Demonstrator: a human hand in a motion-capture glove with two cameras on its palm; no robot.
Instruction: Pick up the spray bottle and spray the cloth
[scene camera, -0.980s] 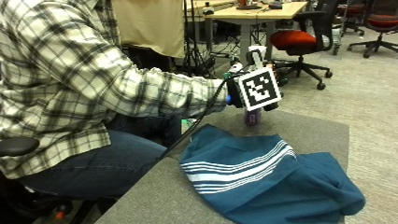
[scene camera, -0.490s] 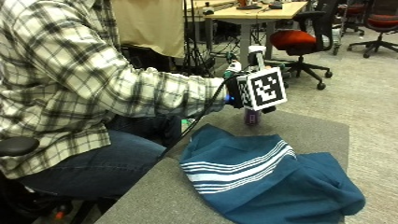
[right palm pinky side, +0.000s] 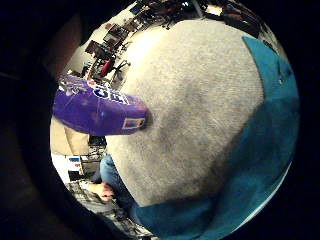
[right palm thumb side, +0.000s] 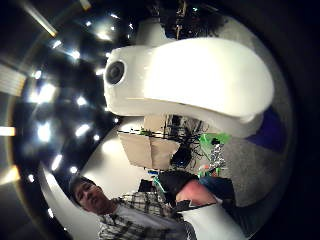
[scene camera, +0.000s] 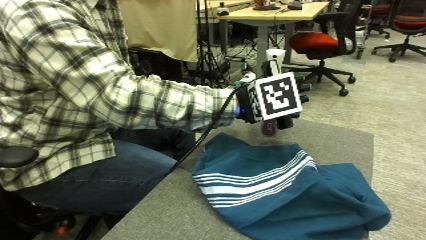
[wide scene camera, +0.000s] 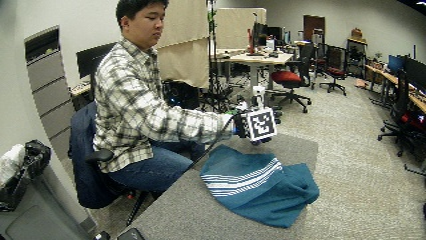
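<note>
Grey carpet-like covering is seen across the worktop (scene camera: 333, 145), with office desks and a red chair (scene camera: 318, 41) in the room behind. At the left of the outside view a plaid sleeve (scene camera: 146, 102) is stretched over the near edge of the worktop. Further right, the right hand (scene camera: 263, 100) is held in the air above the worktop, and the spray bottle (scene camera: 269, 127) is carried in it: a white head shows above the hand and a purple base hangs below. The bottle's long axis is judged roughly upright. Whether the fingers are curled round the bottle's neck cannot be told directly, since they are hidden in every view; a hold is only inferred from the bottle hanging clear of the worktop. Right of and below the hand, the cloth (scene camera: 293, 195), teal with white stripes, lies bunched on the worktop. The nozzle's heading is not clearly shown; it is judged that it must be tipped down toward the cloth.
</note>
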